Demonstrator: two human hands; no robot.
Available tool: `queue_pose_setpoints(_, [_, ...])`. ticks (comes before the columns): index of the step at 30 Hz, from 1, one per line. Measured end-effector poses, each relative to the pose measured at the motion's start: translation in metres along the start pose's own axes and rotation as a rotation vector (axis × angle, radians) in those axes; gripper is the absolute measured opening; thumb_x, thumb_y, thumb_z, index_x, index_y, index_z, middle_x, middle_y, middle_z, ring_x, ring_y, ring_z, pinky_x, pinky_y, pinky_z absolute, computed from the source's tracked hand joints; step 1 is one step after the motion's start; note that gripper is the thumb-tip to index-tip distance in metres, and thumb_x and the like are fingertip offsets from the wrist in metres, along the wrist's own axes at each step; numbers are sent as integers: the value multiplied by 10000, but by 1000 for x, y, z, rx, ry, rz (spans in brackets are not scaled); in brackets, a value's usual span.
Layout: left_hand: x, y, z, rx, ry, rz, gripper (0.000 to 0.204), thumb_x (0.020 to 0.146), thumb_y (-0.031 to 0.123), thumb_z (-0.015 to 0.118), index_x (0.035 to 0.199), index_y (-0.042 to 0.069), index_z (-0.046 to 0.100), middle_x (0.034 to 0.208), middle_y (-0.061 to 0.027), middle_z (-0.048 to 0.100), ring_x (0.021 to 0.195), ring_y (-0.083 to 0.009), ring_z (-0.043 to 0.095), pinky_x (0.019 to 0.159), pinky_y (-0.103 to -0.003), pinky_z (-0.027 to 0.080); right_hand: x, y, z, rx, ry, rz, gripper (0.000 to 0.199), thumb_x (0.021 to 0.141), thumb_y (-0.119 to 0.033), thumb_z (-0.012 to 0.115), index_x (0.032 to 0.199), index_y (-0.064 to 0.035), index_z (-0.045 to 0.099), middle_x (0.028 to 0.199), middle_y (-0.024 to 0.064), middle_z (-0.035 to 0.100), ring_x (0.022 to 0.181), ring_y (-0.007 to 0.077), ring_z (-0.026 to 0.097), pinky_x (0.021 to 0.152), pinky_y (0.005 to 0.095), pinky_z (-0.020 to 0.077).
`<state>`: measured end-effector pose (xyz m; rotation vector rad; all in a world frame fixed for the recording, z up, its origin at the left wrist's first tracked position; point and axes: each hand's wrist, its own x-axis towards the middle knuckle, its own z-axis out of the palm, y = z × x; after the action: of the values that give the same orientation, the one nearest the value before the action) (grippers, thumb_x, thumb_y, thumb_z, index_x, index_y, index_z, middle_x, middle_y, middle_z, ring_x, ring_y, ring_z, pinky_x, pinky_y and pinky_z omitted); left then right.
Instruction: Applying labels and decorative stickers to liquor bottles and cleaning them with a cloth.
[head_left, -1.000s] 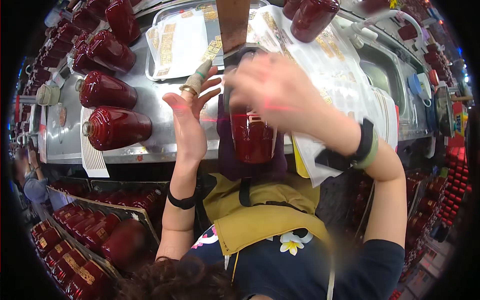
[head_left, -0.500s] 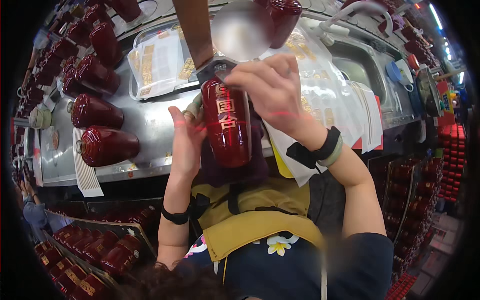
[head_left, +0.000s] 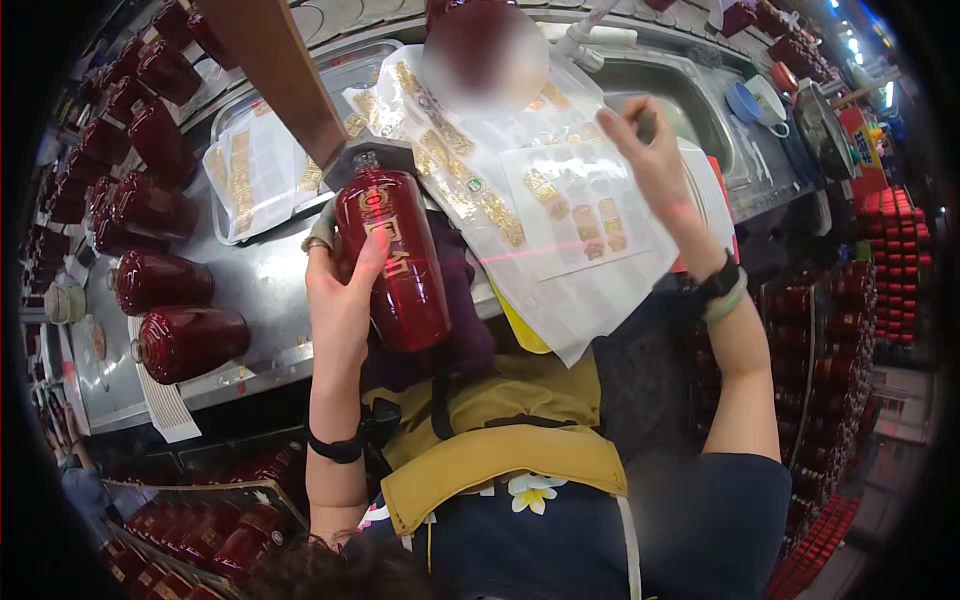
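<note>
A dark red glossy bottle (head_left: 412, 290) with gold characters down its front leans in front of me, its neck toward a dark bracket (head_left: 370, 157) at the foot of a brown post. My left hand (head_left: 340, 290) is closed round the bottle's left side, thumb on the gold characters, greyish covering on a finger. My right hand (head_left: 655, 165) is raised at the right, near the sink, away from the bottle. Its fingers are curled, with something small and dark green at them that I cannot make out. Below it lies a white sheet of gold stickers (head_left: 545, 235).
Several red bottles (head_left: 195, 345) lie along the steel table's left. A metal tray (head_left: 228, 238) holds more sticker sheets. At the right are a sink (head_left: 725, 130) and a blue bowl (head_left: 742, 100). The brown post (head_left: 275, 75) stands at the back. A blurred patch hides part of the far side.
My right hand has left the bottle's upper end and moved right, over the sticker sheets. My left thumb now lies across the bottle's front. The view has shifted.
</note>
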<state>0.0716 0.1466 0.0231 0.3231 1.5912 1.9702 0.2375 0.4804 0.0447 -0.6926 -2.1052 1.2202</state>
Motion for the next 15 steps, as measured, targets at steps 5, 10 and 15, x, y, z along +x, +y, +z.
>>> queue_pose_setpoints(5, [-6, 0, -2, -61, -40, -48, 583, 1060, 173, 647, 1553, -23, 406, 1445, -131, 581, 1291, -189, 587, 1111, -355, 470, 92, 73, -60, 82, 40, 561, 399, 1039, -432, 689, 928, -50, 650, 794, -7, 574, 693, 71, 534, 627, 230, 442])
queue_pose_setpoints(10, [-16, -3, -8, -54, -65, -47, 589, 1095, 213, 575, 1593, -10, 353, 1498, -139, 543, 1330, -208, 567, 1136, -377, 449, 116, 111, -54, -113, -115, 359, 344, 1040, -355, 671, 1090, -21, 735, 927, 34, 694, 775, 116, 625, 693, 279, 513])
queue_pose_setpoints(15, [-17, -6, -9, -117, -44, -71, 581, 1109, 238, 550, 1602, 6, 349, 1501, -127, 541, 1336, -202, 565, 1133, -375, 457, 94, 91, -28, -538, -669, -221, 492, 775, -236, 890, 1184, -29, 708, 1088, 109, 712, 1016, 230, 644, 875, 349, 520])
